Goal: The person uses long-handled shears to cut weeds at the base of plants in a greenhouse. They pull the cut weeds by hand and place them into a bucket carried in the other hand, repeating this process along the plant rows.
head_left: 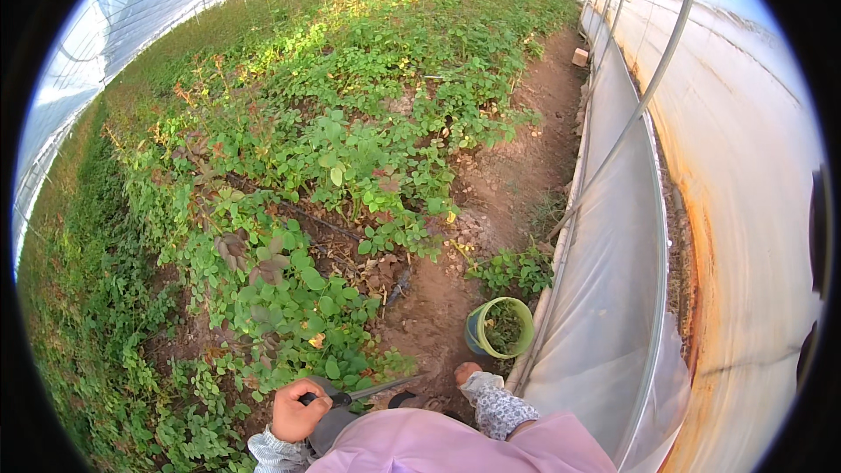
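Closed around the dark handle of a long-bladed knife (381, 389), my left hand (299, 409) is at the lower left, beside leafy green plants (315, 335). The blade points right, over the soil. My right hand (467, 373) is lower right of centre, below a yellow-green bucket (484, 335). Its fingers are partly hidden, so whether it holds anything cannot be told. Cut greenery (504, 328) lies inside the bucket. Patterned sleeves cover both forearms, and a pink garment (447, 443) fills the bottom edge.
Plastic sheeting (591, 302) on a metal frame runs along the right, with a pipe (562, 249) at its foot. A dirt path (525, 125) leads away beside the plant rows. A black drip hose (322, 220) crosses the bed. Far up the path lies a brick (580, 57).
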Available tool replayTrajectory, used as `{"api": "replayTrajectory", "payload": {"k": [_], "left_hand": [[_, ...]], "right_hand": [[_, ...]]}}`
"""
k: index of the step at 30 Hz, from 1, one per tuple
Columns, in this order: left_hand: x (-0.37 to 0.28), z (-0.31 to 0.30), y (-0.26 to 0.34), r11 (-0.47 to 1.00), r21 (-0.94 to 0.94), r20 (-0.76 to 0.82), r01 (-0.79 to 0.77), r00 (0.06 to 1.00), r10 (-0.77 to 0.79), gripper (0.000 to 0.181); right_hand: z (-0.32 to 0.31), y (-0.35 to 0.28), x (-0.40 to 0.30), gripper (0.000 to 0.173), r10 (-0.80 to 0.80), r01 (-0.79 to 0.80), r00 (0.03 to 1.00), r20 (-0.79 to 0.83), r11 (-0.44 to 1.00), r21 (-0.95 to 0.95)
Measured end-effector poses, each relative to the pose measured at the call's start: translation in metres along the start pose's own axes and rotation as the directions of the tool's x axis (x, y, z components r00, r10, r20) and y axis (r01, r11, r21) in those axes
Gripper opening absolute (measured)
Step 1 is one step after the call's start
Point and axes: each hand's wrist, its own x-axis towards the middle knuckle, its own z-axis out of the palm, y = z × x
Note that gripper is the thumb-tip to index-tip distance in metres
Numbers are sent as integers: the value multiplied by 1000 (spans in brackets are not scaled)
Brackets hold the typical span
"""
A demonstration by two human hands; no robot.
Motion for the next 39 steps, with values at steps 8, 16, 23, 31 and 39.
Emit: {"api": "replayTrajectory", "payload": {"k": [8,16,23,31,39], "left_hand": [[-22,-44,66,980,-48,-141,-192,973,184,10],[-77,-97,136,865,147,-350,-479,793,499,32],[-76,-85,162,828,239,-446,-508,700,558,29],[20,-61,157,882,309,-529,-356,706,471,13],[155,-32,126,920,296,-469,-258,799,375,18]], "right_hand": [[-38,-13,-62,35,8,-6,994,105,1000,-24],[-69,-21,-110,35,493,-494,867,73,829,260],[-62,-6,-86,22,-194,331,944,269,580,-744],[-30,12,-56,22,63,-88,996,69,880,468],[80,118,-23,22,32,-24,999,-23,958,285]]}}
